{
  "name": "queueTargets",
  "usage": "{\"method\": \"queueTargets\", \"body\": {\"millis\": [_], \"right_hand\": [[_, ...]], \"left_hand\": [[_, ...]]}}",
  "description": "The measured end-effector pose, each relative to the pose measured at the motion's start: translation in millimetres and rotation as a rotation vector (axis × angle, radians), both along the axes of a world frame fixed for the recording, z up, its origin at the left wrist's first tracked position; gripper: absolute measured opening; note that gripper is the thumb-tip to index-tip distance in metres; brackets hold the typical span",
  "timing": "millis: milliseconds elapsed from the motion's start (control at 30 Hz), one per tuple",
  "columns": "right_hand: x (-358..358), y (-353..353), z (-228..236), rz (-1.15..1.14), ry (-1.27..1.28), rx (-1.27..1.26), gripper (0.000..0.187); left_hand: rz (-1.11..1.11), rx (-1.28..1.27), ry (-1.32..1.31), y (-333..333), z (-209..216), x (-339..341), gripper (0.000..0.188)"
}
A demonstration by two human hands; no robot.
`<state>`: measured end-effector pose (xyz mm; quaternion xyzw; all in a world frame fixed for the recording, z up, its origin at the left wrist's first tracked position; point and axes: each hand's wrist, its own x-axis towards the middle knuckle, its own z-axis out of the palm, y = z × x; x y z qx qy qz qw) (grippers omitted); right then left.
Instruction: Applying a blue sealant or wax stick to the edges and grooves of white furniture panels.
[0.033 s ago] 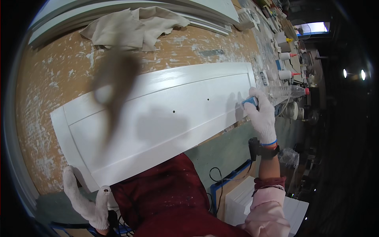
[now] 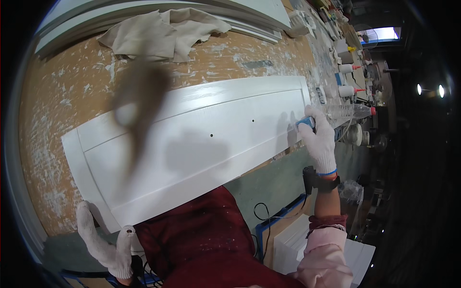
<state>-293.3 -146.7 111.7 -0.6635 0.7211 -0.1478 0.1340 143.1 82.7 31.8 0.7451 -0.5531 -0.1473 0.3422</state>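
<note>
A long, glossy white panel point(image 2: 185, 144) lies across the middle of a table point(image 2: 48, 120), running from 8 o'clock up to 2 o'clock. The table is brown and streaked with white. The panel has a raised border around a flat centre, where two small dark holes show. A dark, blurred shape hides part of its left half.

At 2 o'clock, beyond the panel's right end, stand two white bottles with red nozzles; what they hold cannot be told. Below them, between 2 and 3 o'clock, is a clear plastic bottle point(image 2: 342, 112) with a red cap, its contents too hard to make out.

At 3 o'clock, the right grip point(image 2: 319, 139), in a white knit glove, pinches a small blue block point(image 2: 306, 123) between thumb and fingers at the panel's right end. At 8 o'clock, the left grip point(image 2: 108, 247), also gloved, is spread wide, thumb and fingers either side of the panel's near left corner. A crumpled beige cloth point(image 2: 168, 36) lies at 11 o'clock.
</note>
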Motion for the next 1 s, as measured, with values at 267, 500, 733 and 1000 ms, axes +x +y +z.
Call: {"method": "queueTargets", "body": {"millis": [267,500,733,1000], "right_hand": [[1,4,-7,0.077,0.221,-0.018,0.045],[31,15,-2,0.033,0.170,0.083,0.044],[61,32,-12,0.145,-0.005,0.059,0.042],[100,43,-6,0.243,-0.044,0.090,0.041]], "left_hand": [[-0.064,-0.048,-0.074,-1,-1,0,0.080],[-0.053,-0.100,0.064,-4,-6,-5,0.078],[-0.064,-0.116,0.066,-4,-4,-4,0.078],[-0.083,-0.087,0.006,-2,-5,-2,0.081]]}}
